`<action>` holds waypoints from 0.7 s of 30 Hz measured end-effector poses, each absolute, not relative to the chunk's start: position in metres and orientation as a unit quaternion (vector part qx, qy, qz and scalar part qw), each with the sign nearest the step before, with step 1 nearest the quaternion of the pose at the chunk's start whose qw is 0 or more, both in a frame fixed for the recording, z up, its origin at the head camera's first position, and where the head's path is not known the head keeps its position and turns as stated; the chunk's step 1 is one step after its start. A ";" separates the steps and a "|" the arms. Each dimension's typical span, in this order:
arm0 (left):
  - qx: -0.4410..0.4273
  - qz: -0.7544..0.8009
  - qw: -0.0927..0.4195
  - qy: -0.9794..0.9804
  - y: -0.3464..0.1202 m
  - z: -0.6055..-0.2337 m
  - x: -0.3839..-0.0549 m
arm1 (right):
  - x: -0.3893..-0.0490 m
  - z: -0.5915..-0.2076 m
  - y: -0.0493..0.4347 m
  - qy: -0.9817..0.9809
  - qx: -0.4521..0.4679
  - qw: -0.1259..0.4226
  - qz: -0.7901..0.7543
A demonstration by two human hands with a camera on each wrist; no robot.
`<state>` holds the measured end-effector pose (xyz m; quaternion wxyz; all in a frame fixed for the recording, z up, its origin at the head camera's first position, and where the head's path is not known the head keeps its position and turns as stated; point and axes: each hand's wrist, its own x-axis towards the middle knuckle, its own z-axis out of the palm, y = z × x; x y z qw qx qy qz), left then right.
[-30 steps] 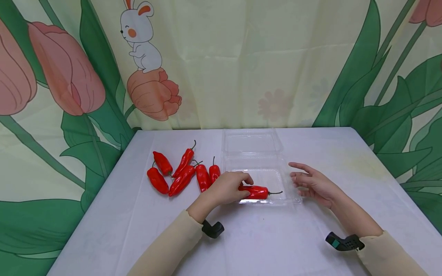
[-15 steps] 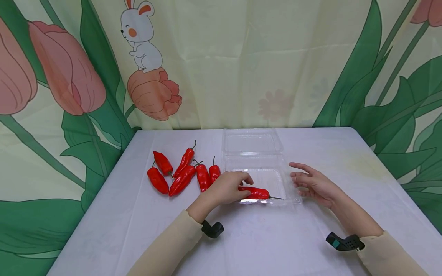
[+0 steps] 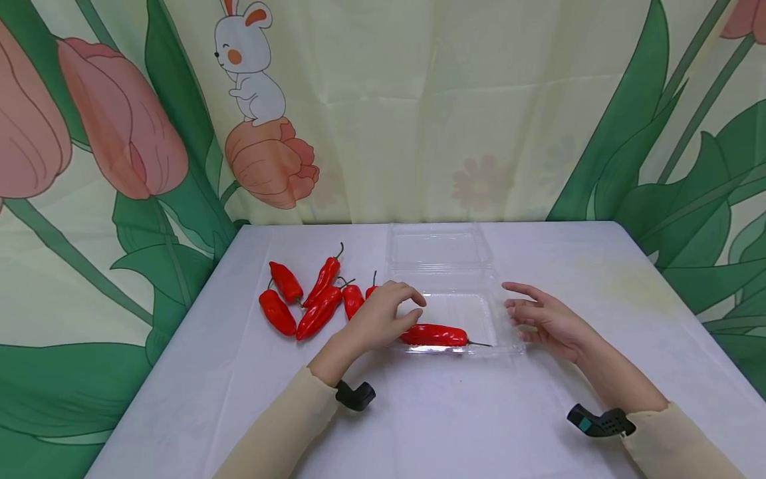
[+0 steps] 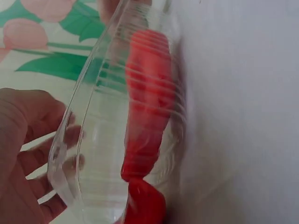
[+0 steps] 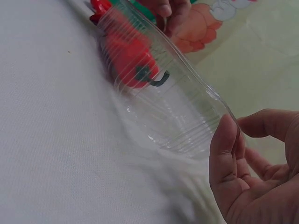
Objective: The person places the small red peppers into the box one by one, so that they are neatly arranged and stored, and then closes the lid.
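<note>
A long red pepper lies in the near side of the clear plastic container, its stem pointing right. My left hand hovers over the container's left end with loosely curved fingers, thumb close to the pepper's blunt end, holding nothing. In the left wrist view, the pepper shows through the ribbed wall. With thumb and fingers, my right hand pinches the right rim, plainest in the right wrist view, where the container runs away from the fingertips.
Several red peppers lie loosely grouped on the white cloth left of the container; my left hand partly covers the nearest. The container's lid is folded back flat toward the printed curtain behind the table.
My left hand first holds the pepper as it settles lower in the container, then lets go and shifts left. The right hand keeps its place at the rim.
</note>
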<state>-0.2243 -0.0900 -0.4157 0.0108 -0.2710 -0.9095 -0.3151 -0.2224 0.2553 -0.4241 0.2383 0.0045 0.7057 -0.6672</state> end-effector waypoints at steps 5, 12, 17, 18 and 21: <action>-0.270 -0.340 0.047 -0.900 -0.103 -0.416 -0.225 | -0.225 -0.425 0.255 0.713 0.007 0.241 -0.659; -0.239 -0.359 0.082 -0.898 -0.122 -0.415 -0.226 | -0.225 -0.425 0.256 0.713 0.005 0.240 -0.658; -0.216 -0.360 0.084 -0.904 -0.138 -0.413 -0.226 | -0.225 -0.425 0.256 0.714 0.005 0.239 -0.658; -0.212 -0.359 0.085 -0.905 -0.141 -0.413 -0.226 | -0.225 -0.425 0.256 0.714 0.005 0.240 -0.658; -0.198 -0.354 0.093 -0.910 -0.150 -0.413 -0.227 | -0.226 -0.425 0.256 0.714 0.006 0.241 -0.658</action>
